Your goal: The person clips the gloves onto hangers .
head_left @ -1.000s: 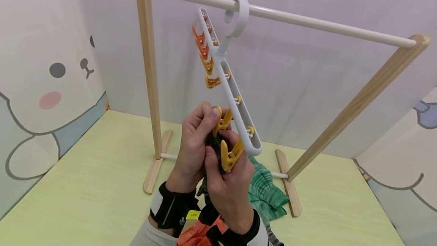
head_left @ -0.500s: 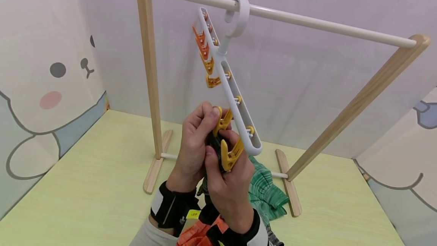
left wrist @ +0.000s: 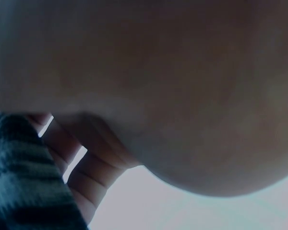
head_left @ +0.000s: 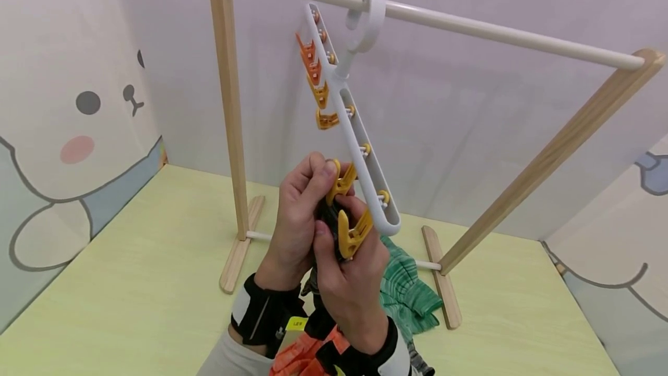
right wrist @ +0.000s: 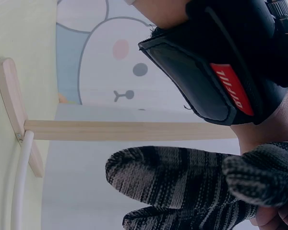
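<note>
Both hands are close together under the near arm of a white clip hanger (head_left: 367, 173) in the head view. The left hand (head_left: 294, 219) pinches a yellow clip (head_left: 340, 184) between thumb and fingers. The right hand (head_left: 355, 283) grips the dark top of a knit sock (head_left: 329, 216) just below that clip. Another yellow clip (head_left: 354, 235) dangles in front of the right hand's fingers. In the right wrist view, the black-and-grey striped sock (right wrist: 170, 175) hangs down with rounded ends showing. Part of its fabric (left wrist: 31, 177) also shows in the left wrist view, where the left hand fills most of the frame.
The hanger hooks over the white rod (head_left: 469, 25) of a wooden-legged rack (head_left: 553, 161). Orange clips (head_left: 309, 60) and more yellow clips (head_left: 319, 94) hang farther along it. A green striped knit item (head_left: 409, 286) lies on the pale yellow table (head_left: 156, 283); orange fabric (head_left: 302, 353) is near the wrists.
The head view has tilted slightly, shifting the rack and hanger a little upward in the frame. Both hands keep the same hold on the clip and sock.
</note>
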### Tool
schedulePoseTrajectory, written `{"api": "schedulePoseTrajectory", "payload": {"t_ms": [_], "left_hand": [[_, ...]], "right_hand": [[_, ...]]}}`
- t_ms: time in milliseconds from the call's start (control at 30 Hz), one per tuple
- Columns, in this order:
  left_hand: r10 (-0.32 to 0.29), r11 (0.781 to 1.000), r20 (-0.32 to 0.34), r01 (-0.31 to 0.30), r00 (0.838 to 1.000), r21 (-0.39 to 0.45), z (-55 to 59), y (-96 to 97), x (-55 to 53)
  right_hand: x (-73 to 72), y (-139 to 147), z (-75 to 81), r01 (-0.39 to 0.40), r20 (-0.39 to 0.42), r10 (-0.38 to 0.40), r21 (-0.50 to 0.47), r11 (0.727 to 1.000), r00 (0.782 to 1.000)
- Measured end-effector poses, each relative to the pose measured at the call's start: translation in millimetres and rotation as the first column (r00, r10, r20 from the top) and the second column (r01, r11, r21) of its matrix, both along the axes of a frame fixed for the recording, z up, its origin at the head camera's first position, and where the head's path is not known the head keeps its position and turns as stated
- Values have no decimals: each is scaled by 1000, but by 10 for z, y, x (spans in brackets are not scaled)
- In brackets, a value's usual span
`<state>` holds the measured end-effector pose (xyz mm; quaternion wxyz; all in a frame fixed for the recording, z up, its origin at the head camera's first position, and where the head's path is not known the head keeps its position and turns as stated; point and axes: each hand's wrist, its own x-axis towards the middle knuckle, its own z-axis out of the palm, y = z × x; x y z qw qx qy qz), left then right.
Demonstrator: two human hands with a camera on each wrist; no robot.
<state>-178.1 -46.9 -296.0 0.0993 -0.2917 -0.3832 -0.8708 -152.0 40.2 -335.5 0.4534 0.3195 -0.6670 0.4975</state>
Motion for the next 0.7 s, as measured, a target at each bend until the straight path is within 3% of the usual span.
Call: {"api": "schedulePoseTrajectory", "payload": {"t_ms": [700], "left_hand": [[9,1000,-11,-10,1000,-11,12,-7,2]], "right_hand": [[5,-3,7,2,12,-2,-1,1000,1000]]}}
